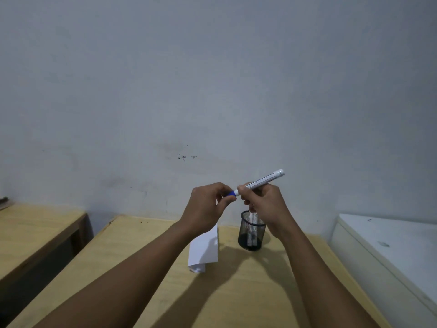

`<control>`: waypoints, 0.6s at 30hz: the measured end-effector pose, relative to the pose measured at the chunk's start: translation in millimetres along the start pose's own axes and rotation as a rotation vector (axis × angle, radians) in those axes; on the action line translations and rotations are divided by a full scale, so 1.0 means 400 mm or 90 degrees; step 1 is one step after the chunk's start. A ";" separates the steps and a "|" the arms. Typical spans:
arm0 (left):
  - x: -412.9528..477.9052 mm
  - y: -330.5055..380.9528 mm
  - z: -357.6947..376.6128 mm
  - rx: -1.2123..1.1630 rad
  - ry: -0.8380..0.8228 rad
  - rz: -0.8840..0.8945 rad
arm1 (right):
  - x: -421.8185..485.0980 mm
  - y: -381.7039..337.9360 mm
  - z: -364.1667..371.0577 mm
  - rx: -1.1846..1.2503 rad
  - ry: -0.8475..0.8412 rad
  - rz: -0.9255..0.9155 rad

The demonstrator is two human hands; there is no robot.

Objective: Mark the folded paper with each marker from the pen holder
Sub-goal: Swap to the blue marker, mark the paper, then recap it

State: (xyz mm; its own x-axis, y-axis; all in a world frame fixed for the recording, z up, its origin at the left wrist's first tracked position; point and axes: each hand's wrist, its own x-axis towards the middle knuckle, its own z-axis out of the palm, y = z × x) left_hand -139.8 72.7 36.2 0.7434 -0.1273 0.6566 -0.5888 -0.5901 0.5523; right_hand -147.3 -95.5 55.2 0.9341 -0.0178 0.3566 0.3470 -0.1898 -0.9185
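The marker (259,181) is held up in the air above the pen holder (251,230), white barrel slanting up to the right, blue cap (230,193) at its lower left end. The step in hand looks like uncapping, though capping cannot be ruled out. The right hand (264,204) has its fingers clamped round the barrel; the left hand (208,209) pinches the cap, fingers closed on it. If uncapping, the next move calls for a straight pull apart, then bringing the tip down to the folded paper (204,248), which lies on the worktop (236,292) just left of the pen holder. At least one more marker stands in the holder.
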 end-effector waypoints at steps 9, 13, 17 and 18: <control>0.021 0.007 0.037 0.110 0.089 0.044 | 0.006 0.013 0.021 0.073 0.173 0.122; 0.057 0.029 0.049 0.019 0.055 -0.033 | 0.004 0.062 0.032 0.018 0.358 0.181; 0.093 0.028 0.089 0.022 0.002 -0.065 | 0.005 0.095 0.010 -0.190 0.280 0.068; 0.100 0.024 0.102 0.025 -0.008 -0.069 | 0.010 0.099 0.000 -0.224 0.237 0.049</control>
State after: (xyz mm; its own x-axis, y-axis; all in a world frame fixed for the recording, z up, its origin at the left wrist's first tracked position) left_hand -102.7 29.3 46.7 0.8059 -0.0703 0.5878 -0.4921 -0.6316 0.5992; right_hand -129.9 -103.1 20.2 0.8404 -0.3804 0.3861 0.1696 -0.4920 -0.8539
